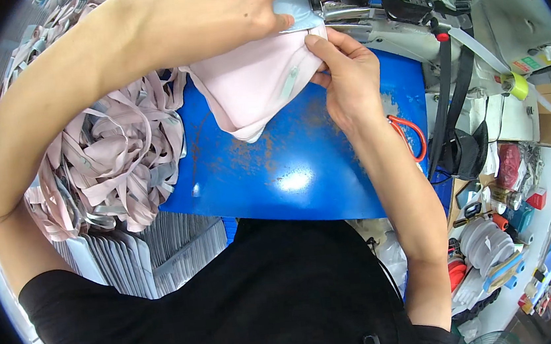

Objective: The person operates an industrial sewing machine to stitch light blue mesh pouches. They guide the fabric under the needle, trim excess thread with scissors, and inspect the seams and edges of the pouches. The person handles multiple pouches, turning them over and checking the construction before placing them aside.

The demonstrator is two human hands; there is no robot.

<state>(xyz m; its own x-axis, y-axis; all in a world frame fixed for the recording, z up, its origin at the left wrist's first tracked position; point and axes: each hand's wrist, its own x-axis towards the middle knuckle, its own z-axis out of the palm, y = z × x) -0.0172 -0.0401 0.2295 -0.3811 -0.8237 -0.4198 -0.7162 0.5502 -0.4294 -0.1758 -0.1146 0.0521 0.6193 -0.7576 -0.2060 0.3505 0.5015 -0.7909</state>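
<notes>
A pale pink fabric piece (247, 82) with a light blue part (294, 9) at its top lies under the sewing machine's (346, 9) metal parts. Its lower corner hangs over the blue work surface (263, 180), and a small grey-green mark shows on it. My left hand (240, 6) reaches across from the left and rests on the top of the fabric, fingers curled in and mostly hidden. At the right edge of the fabric, my right hand (352, 72) pinches it between thumb and fingers, close to the machine.
A big heap of pink and grey fabric strips (114, 148) lies at the left, above stacked grey sheets (177, 248). Red-handled scissors (411, 136) lie beside my right forearm. Black straps (450, 95) hang off the machine. Spools and bags crowd the shelf (488, 244) at right.
</notes>
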